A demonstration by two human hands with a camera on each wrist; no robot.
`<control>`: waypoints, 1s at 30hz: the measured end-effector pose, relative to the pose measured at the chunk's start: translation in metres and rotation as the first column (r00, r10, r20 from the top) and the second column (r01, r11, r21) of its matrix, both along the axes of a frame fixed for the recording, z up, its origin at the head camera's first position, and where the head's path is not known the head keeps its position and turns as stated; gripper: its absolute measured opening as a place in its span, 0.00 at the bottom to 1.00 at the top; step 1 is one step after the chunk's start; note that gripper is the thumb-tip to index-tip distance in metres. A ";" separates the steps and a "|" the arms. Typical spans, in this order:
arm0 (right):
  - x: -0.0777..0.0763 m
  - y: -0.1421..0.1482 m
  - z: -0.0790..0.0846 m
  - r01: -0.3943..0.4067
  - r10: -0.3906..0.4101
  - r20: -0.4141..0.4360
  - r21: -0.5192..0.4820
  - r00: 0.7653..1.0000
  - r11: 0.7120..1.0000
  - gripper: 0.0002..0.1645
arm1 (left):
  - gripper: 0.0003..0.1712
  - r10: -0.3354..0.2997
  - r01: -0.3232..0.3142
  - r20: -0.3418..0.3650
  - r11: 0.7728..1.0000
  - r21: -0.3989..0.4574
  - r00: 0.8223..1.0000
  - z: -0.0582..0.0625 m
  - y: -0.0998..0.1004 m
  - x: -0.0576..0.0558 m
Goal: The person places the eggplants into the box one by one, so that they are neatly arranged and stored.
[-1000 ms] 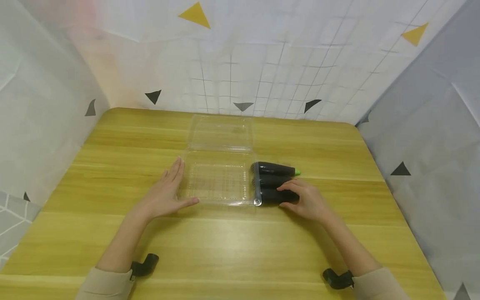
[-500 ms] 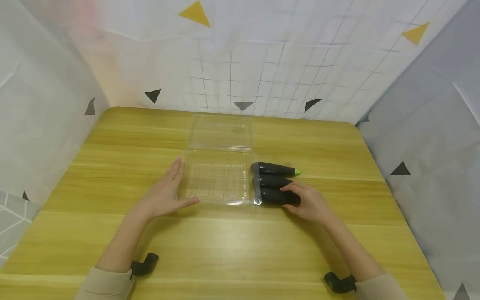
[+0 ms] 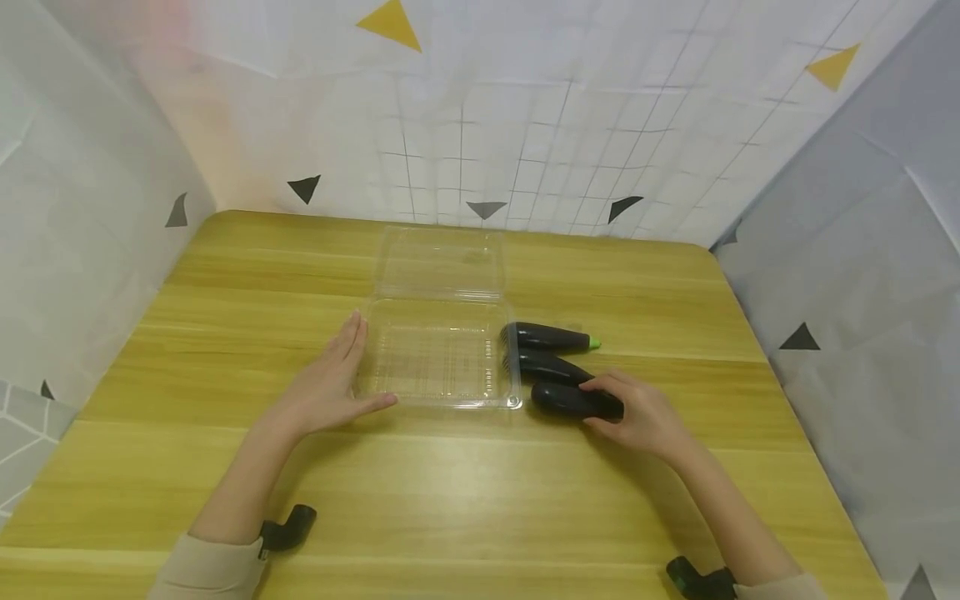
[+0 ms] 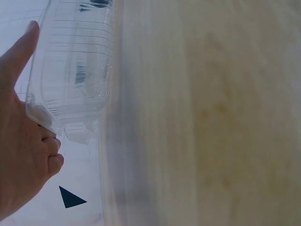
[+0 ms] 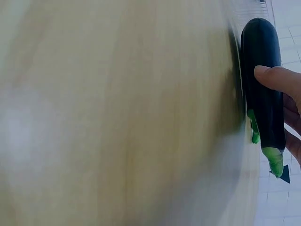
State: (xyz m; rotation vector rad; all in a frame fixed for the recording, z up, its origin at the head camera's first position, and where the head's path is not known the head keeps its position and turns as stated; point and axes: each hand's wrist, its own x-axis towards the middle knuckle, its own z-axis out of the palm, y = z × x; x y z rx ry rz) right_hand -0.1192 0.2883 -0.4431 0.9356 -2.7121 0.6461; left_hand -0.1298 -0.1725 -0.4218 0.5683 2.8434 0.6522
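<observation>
A clear plastic clamshell box [image 3: 442, 406] lies on the table with its lid [image 3: 441, 260] folded back. My left hand [image 3: 322, 387] rests against its left side, fingers straight, thumb at the front rim. To the right, my right hand [image 3: 637, 412] grips a dark eggplant [image 3: 558, 400] between thumb and fingers; its green stem [image 5: 276, 162] shows in the right wrist view. Behind it lie a middle eggplant [image 3: 546, 365] and a far eggplant [image 3: 553, 337] with a green tip, both against the box's right side. The held eggplant's blunt end is a little apart from the box.
The wooden table [image 3: 450, 500] ends at a white patterned sheet [image 3: 480, 125] at the back. Grey sheets stand to the left and right. A black bracket [image 3: 291, 527] is on the left wrist, another black bracket [image 3: 697, 579] on the right.
My right hand has drawn the nearest eggplant right and slightly toward me, away from the box. The middle eggplant has turned a little. My left hand stays in place.
</observation>
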 end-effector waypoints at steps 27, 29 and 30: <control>-0.021 -0.012 0.046 -0.022 0.008 -0.147 -0.098 0.989 0.995 0.32 | 0.68 0.003 -0.003 0.016 1.000 -0.002 1.000 0.002 0.001 0.002; -0.023 -0.016 0.050 -0.022 0.006 -0.157 -0.101 0.988 0.995 0.33 | 0.68 0.001 -0.001 0.015 1.000 -0.005 1.000 0.002 0.001 0.002; -0.023 -0.018 0.052 -0.022 0.005 -0.159 -0.104 0.987 0.994 0.33 | 0.68 0.001 -0.001 0.013 1.000 -0.007 1.000 0.002 0.001 0.002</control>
